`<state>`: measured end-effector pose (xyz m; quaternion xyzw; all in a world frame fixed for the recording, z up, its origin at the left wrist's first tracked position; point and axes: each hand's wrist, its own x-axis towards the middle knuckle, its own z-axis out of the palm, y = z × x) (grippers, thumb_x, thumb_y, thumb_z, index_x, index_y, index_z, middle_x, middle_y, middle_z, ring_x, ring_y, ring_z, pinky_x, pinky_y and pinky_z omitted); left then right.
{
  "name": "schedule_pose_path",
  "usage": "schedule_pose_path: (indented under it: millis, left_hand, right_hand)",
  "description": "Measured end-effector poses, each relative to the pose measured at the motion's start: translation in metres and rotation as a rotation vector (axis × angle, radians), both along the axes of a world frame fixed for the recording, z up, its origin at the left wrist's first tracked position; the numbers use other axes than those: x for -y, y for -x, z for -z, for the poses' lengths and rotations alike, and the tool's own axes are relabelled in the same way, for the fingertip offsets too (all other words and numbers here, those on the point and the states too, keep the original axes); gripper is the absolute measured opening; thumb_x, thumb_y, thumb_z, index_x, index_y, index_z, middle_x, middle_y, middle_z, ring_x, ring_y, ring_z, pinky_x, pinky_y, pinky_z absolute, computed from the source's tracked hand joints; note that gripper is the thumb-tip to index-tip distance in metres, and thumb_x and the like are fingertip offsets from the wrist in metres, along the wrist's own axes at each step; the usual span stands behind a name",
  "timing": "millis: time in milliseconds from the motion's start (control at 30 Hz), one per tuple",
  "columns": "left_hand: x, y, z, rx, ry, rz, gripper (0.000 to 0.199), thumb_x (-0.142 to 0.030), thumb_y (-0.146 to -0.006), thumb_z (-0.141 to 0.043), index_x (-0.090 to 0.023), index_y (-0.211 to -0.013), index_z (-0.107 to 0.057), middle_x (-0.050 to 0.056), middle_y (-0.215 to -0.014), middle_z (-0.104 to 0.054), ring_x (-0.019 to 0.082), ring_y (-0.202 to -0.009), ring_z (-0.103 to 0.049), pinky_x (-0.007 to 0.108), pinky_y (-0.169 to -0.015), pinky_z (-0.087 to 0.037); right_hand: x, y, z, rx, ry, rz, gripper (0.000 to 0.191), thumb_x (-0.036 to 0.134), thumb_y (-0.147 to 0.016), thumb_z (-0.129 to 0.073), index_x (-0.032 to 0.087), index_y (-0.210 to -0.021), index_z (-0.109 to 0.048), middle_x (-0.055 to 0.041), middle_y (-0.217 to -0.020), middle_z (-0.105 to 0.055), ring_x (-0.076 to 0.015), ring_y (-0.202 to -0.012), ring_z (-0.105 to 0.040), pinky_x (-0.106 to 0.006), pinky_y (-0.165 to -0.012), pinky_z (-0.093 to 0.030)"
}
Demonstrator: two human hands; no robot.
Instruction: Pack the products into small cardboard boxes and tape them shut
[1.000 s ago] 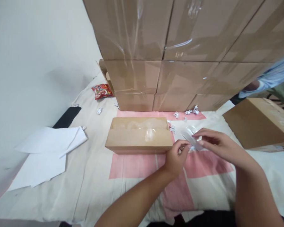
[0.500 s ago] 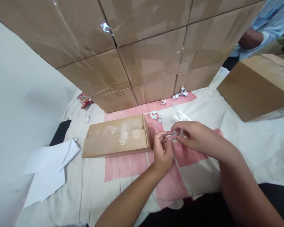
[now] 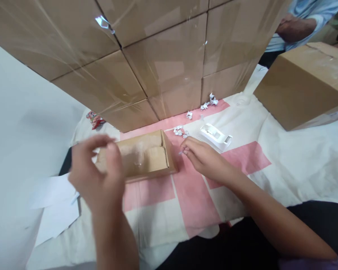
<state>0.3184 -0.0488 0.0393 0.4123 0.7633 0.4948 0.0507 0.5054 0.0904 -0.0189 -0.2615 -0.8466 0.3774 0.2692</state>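
Observation:
My left hand [image 3: 100,170] is raised over the left end of a long taped cardboard box [image 3: 146,159]. It is blurred; its thumb and index finger are curled toward each other, and whether anything is between them cannot be made out. My right hand [image 3: 195,152] is just right of the box, its fingertips pinched on a tiny clear piece [image 3: 180,152]. Beyond it a white tape dispenser [image 3: 214,135] sits on the cloth. Small folded white pieces [image 3: 178,130] lie behind my right fingertips.
Stacked, wrapped cartons [image 3: 169,56] stand at the back. Another carton [image 3: 295,90] is at the right, near a person's forearm [image 3: 298,29]. White paper sheets [image 3: 58,210] and a red packet [image 3: 95,120] lie left on the pink and cream cloth [image 3: 157,213].
My hands, together before, have parted. The left moved left and up over the box; the right shifted slightly left, uncovering the tape dispenser. The camera view has shifted too.

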Motion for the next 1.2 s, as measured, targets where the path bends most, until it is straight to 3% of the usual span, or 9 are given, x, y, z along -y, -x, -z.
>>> schedule_pose_path:
  millis: [33,100,167,233,633,867,900,1033,1200]
  left_hand:
    - [-0.007,0.024,-0.01,-0.039,0.04,-0.05,0.043,-0.053,-0.087,-0.06,-0.032,-0.124,-0.061,0.006,-0.109,-0.071,0.033,-0.117,-0.059,0.051,-0.099,-0.046]
    - [-0.026,0.066,-0.023,-0.244,0.457,-0.189,0.051,-0.06,-0.085,-0.061,-0.027,-0.123,-0.062,0.008,-0.115,-0.07,0.036,-0.118,-0.056,0.053,-0.1,-0.043]
    - [-0.046,0.095,-0.028,-0.228,0.771,-0.115,0.047,-0.065,-0.09,-0.05,-0.025,-0.108,-0.069,0.007,-0.109,-0.072,0.033,-0.105,-0.06,0.049,-0.094,-0.045]
    - [-0.059,0.109,-0.026,-0.242,0.865,-0.009,0.049,-0.064,-0.095,-0.041,-0.024,-0.095,-0.07,0.004,-0.1,-0.072,0.027,-0.094,-0.06,0.043,-0.09,-0.046]
    - [-0.068,0.117,-0.017,-0.326,0.819,0.078,0.038,-0.052,-0.096,-0.044,-0.023,-0.081,-0.061,-0.002,-0.085,-0.062,0.018,-0.08,-0.053,0.032,-0.077,-0.04]
    - [-0.064,0.117,-0.015,-0.346,0.753,0.215,0.035,-0.05,-0.096,-0.045,-0.023,-0.081,-0.06,-0.003,-0.088,-0.06,0.016,-0.082,-0.051,0.03,-0.08,-0.039]
    - [-0.064,0.117,-0.015,-0.347,0.74,0.23,0.034,-0.05,-0.096,-0.045,-0.022,-0.081,-0.06,-0.003,-0.088,-0.061,0.015,-0.081,-0.05,0.029,-0.08,-0.039]
    - [-0.066,0.116,-0.015,-0.353,0.721,0.383,0.032,-0.05,-0.093,-0.049,-0.023,-0.084,-0.063,-0.003,-0.093,-0.064,0.016,-0.085,-0.054,0.029,-0.08,-0.04]
    - [-0.071,0.111,-0.015,-0.372,0.702,0.446,0.032,-0.053,-0.09,-0.052,-0.025,-0.085,-0.066,-0.002,-0.097,-0.067,0.018,-0.089,-0.058,0.03,-0.082,-0.041]
  right_hand:
    - [0.003,0.003,0.002,0.016,0.019,-0.021,0.018,0.013,-0.098,-0.038,0.021,-0.098,-0.054,-0.007,-0.106,-0.063,-0.0205,-0.094,-0.06,-0.034,-0.082,-0.045]
    - [0.008,0.007,0.005,0.068,0.049,-0.051,0.015,0.014,-0.098,-0.039,0.021,-0.096,-0.053,-0.0066,-0.107,-0.063,-0.0196,-0.09,-0.06,-0.033,-0.079,-0.044]
    - [0.012,0.011,0.007,0.126,0.075,-0.072,0.015,0.015,-0.099,-0.04,0.021,-0.094,-0.053,-0.0054,-0.105,-0.062,-0.0187,-0.086,-0.059,-0.033,-0.076,-0.042]
    - [0.014,0.013,0.009,0.163,0.084,-0.09,0.013,0.017,-0.099,-0.042,0.021,-0.091,-0.052,-0.0045,-0.103,-0.061,-0.0184,-0.086,-0.059,-0.032,-0.075,-0.041]
    - [0.016,0.019,0.019,0.11,0.107,-0.065,0.011,0.016,-0.099,-0.047,0.021,-0.092,-0.053,-0.0043,-0.106,-0.064,-0.017,-0.089,-0.061,-0.03,-0.074,-0.042]
    - [0.014,0.017,0.017,0.253,0.218,-0.086,0.004,0.023,-0.095,-0.061,0.023,-0.092,-0.059,0.0018,-0.081,-0.07,-0.0163,-0.075,-0.064,-0.027,-0.066,-0.038]
    - [0.014,0.017,0.017,0.277,0.225,-0.065,0.009,0.029,-0.094,-0.066,0.023,-0.098,-0.06,0.0014,-0.082,-0.071,-0.0174,-0.075,-0.065,-0.028,-0.065,-0.039]
    - [0.011,0.013,0.02,0.329,0.157,0.003,0.083,0.056,-0.068,-0.088,0.024,-0.136,-0.052,-0.0067,-0.108,-0.074,-0.0276,-0.09,-0.07,-0.031,-0.068,-0.044]
    - [0.006,0.01,0.014,0.274,0.09,-0.27,0.067,0.047,-0.082,-0.081,0.029,-0.141,-0.057,-0.0056,-0.123,-0.071,-0.0268,-0.102,-0.07,-0.033,-0.078,-0.049]
